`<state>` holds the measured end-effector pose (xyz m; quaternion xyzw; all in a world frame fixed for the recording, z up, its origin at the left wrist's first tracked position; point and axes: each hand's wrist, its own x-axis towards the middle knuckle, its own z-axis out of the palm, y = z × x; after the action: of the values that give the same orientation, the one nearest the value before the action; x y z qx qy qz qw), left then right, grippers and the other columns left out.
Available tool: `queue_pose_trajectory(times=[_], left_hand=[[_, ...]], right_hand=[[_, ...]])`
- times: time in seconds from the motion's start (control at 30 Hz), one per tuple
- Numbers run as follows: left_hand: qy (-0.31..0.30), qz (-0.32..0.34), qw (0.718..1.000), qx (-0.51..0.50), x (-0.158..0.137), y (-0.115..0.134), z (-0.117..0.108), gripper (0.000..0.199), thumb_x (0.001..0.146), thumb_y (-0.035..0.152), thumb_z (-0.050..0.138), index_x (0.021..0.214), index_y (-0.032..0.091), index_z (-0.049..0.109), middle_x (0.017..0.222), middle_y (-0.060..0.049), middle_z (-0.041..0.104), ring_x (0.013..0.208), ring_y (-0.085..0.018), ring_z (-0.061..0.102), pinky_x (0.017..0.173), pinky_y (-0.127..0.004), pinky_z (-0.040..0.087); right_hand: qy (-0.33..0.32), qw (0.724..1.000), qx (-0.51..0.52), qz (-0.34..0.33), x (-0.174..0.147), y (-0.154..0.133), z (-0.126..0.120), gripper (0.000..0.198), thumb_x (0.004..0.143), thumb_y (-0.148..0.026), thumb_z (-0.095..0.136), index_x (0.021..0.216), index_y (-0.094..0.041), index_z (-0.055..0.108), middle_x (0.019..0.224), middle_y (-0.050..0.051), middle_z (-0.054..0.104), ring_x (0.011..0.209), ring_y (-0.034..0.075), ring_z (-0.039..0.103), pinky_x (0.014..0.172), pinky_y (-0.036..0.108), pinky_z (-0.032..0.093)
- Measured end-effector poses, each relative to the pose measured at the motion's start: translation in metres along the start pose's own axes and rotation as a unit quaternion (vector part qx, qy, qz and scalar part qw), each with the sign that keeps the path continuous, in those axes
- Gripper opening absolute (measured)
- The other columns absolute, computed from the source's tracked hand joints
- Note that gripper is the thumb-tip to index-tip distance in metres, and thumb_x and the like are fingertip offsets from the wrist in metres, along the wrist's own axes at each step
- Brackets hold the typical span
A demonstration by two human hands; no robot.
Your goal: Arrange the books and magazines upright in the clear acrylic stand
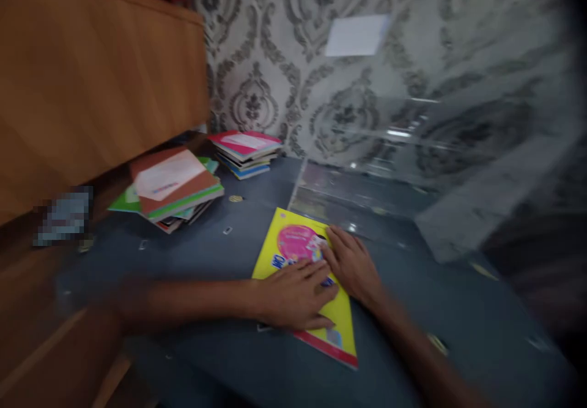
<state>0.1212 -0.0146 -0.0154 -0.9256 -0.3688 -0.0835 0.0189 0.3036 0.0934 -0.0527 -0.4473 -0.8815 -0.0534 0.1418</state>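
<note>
**Both hands flat on a bright yellow book**

The bright yellow, thin rectangular book (298,230), with a pink oval (288,246) on its cover and a red strip (337,354) at its near end, lies aslant on the dark blue-grey tabletop (495,334), its far end towards eleven o'clock.

The person's left hand (298,295) is open, palm down across the middle of the cover, fingers spread. The right hand (353,267) is open too, resting over the book's edge at one o'clock with its fingers loosely bent; whether it pinches that edge cannot be told.

From the book, a stack of books topped by a brown cover (178,181) sits at ten o'clock, and a smaller stack topped by a pink cover (247,145) at eleven, near the wall of grey-and-white patterned wallpaper (257,84). A clear, glossy plastic-looking object (348,194) stands at one o'clock. Beyond the brown-topped stack, an orange-brown wooden panel (101,84) rises at ten o'clock.
</note>
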Motion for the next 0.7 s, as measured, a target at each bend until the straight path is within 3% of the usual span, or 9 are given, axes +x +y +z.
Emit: queue_pose_trajectory(times=[0.1, 0.17, 0.3, 0.4, 0.57, 0.7], left_hand=[[-0.001, 0.031, 0.999, -0.022, -0.003, 0.009, 0.0, 0.063, 0.1, 0.055, 0.046, 0.141, 0.008, 0.052, 0.149, -0.025, 0.052, 0.144, -0.034, 0.044, 0.119, -0.043, 0.032], [-0.008, 0.073, 0.996, -0.048, -0.003, 0.01, 0.0, 0.054, 0.104, 0.048, 0.042, 0.142, 0.011, 0.052, 0.151, -0.02, 0.052, 0.145, -0.029, 0.044, 0.12, -0.042, 0.031], [-0.019, 0.164, 0.982, -0.089, -0.003, 0.013, -0.003, 0.044, 0.107, 0.039, 0.035, 0.142, 0.017, 0.051, 0.151, -0.01, 0.055, 0.144, -0.021, 0.045, 0.121, -0.04, 0.029], [-0.016, 0.172, 0.98, -0.095, -0.003, 0.015, -0.003, 0.043, 0.107, 0.039, 0.036, 0.141, 0.018, 0.053, 0.149, -0.01, 0.056, 0.143, -0.021, 0.046, 0.121, -0.041, 0.03], [0.051, 0.16, 0.981, -0.095, -0.003, 0.014, 0.002, 0.043, 0.107, 0.039, 0.037, 0.133, 0.011, 0.055, 0.14, -0.015, 0.063, 0.133, -0.025, 0.055, 0.115, -0.043, 0.039], [0.126, 0.16, 0.974, -0.101, -0.004, 0.012, 0.002, 0.036, 0.107, 0.034, 0.035, 0.125, 0.011, 0.056, 0.12, -0.013, 0.072, 0.112, -0.023, 0.066, 0.103, -0.041, 0.051]], right_hand=[[-0.043, 0.999, 0.016, 0.023, 0.002, -0.01, -0.015, 0.051, 0.103, -0.033, 0.03, 0.141, -0.009, 0.054, 0.149, 0.018, 0.055, 0.14, 0.028, 0.048, 0.116, 0.047, 0.036], [-0.053, 0.997, 0.028, 0.041, 0.002, -0.011, -0.018, 0.051, 0.104, -0.034, 0.03, 0.144, -0.009, 0.051, 0.152, 0.017, 0.052, 0.142, 0.028, 0.046, 0.117, 0.047, 0.034], [-0.046, 0.997, 0.046, 0.052, 0.0, -0.008, -0.017, 0.05, 0.105, -0.035, 0.034, 0.145, -0.01, 0.05, 0.153, 0.016, 0.051, 0.144, 0.028, 0.044, 0.119, 0.047, 0.032], [-0.039, 0.997, 0.048, 0.049, -0.001, -0.009, -0.016, 0.049, 0.106, -0.035, 0.035, 0.145, -0.01, 0.05, 0.153, 0.017, 0.05, 0.145, 0.028, 0.043, 0.119, 0.049, 0.032], [-0.045, 0.996, 0.04, 0.059, -0.008, -0.019, -0.022, 0.046, 0.106, -0.03, 0.036, 0.144, -0.007, 0.051, 0.154, 0.019, 0.049, 0.146, 0.031, 0.041, 0.118, 0.051, 0.032], [-0.062, 0.995, 0.036, 0.065, -0.028, -0.033, -0.03, 0.047, 0.106, -0.03, 0.036, 0.145, -0.007, 0.049, 0.155, 0.022, 0.045, 0.146, 0.033, 0.04, 0.117, 0.054, 0.033]])
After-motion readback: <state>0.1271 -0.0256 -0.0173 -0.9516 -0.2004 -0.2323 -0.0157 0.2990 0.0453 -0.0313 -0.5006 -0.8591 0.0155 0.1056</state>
